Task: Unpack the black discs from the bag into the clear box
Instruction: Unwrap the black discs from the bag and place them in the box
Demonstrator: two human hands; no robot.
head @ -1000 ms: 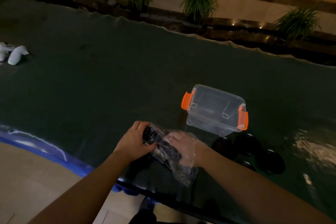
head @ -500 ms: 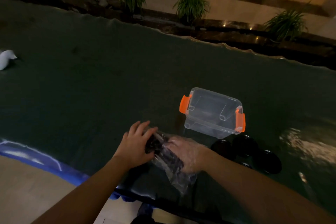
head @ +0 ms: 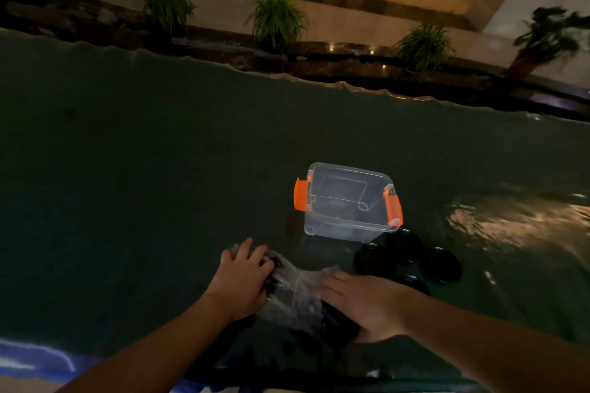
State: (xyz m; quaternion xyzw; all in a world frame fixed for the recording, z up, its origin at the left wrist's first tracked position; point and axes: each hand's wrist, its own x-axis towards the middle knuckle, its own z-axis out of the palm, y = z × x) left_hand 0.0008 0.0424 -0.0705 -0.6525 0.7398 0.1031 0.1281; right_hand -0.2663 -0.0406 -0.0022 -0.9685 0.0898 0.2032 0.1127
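A crinkled clear plastic bag (head: 295,292) with black discs inside lies on the dark green table near its front edge. My left hand (head: 243,281) presses on the bag's far left end, fingers curled over it. My right hand (head: 367,303) is outside the bag and grips a stack of black discs (head: 335,317) at the bag's near right end. The clear box (head: 346,201), open-topped with orange latches, stands just beyond the hands. Several loose black discs (head: 408,257) lie on the table to the right of the box's front.
The dark green table cover (head: 143,185) stretches far to the left and back. A blue edge (head: 35,360) runs along the near left side. Potted plants (head: 274,17) stand beyond the table's far edge.
My right hand has come out of the bag toward me and now holds a stack of discs. My left hand has flattened onto the bag's far end. The view has shifted.
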